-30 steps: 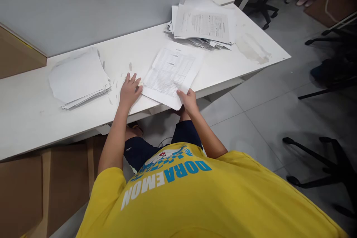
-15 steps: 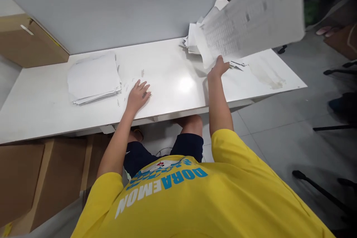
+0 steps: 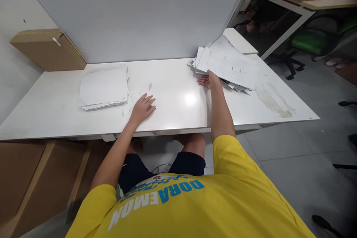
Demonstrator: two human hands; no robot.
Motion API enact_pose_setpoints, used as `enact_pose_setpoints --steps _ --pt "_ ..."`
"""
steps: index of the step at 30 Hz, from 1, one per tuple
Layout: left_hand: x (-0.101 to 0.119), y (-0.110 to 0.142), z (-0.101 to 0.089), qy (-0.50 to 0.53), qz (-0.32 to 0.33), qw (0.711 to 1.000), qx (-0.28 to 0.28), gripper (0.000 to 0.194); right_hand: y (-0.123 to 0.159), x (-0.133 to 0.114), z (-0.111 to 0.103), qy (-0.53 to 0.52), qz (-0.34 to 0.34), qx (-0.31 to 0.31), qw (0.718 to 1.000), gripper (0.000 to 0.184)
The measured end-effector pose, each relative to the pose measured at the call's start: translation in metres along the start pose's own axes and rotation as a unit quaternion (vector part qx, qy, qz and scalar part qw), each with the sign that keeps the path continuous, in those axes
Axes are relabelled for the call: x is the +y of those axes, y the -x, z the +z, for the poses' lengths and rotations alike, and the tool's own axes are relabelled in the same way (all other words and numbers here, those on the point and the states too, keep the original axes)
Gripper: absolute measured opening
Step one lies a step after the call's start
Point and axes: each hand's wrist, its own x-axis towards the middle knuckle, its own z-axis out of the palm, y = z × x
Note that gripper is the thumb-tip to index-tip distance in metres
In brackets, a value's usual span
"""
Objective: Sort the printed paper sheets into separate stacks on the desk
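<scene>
My left hand (image 3: pixel 142 110) lies palm down on the white table, fingers spread, holding nothing. To its left sits a fairly neat stack of white paper sheets (image 3: pixel 103 88). My right hand (image 3: pixel 210 80) is at the near edge of an untidy pile of paper sheets on the right. Its thumb touches the edge of the top printed sheet (image 3: pixel 225 65), while the other fingers stretch out to the left below that edge, apart and not closed round the paper. Beneath that sheet, crumpled and uneven paper edges (image 3: pixel 237 87) stick out toward me.
Small paper scraps (image 3: pixel 150 86) dot the white table (image 3: pixel 173 93). A grey partition (image 3: pixel 139 15) stands along its back, with a cardboard box (image 3: pixel 52 52) at the left end. A brownish stain (image 3: pixel 276 102) marks the right end. A green chair (image 3: pixel 309 41) stands beyond.
The printed sheet, raised in my right hand before, now lies on the right pile. My right hand's fingers have opened out. My left hand stays flat on the table. The view has tilted up.
</scene>
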Motion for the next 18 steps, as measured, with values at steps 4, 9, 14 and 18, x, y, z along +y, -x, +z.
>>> enact_pose_setpoints --steps 4,9,14,18 --pt "0.0 0.0 0.001 0.002 0.001 1.0 0.005 0.037 0.004 -0.01 0.0 0.017 0.013 -0.037 0.999 0.047" --pt "-0.003 -0.001 0.001 0.019 -0.002 1.0 0.007 0.037 0.018 -0.004 -0.003 0.074 -0.051 -0.057 0.994 0.049" --pt "0.005 0.005 -0.006 -0.013 0.03 0.999 0.03 0.038 0.035 0.002 -0.049 0.116 -0.158 -0.158 0.968 0.042" --pt "0.047 -0.016 0.03 0.03 0.12 0.992 -0.035 0.035 0.009 -0.025 -0.11 0.141 -0.277 0.053 0.949 0.023"
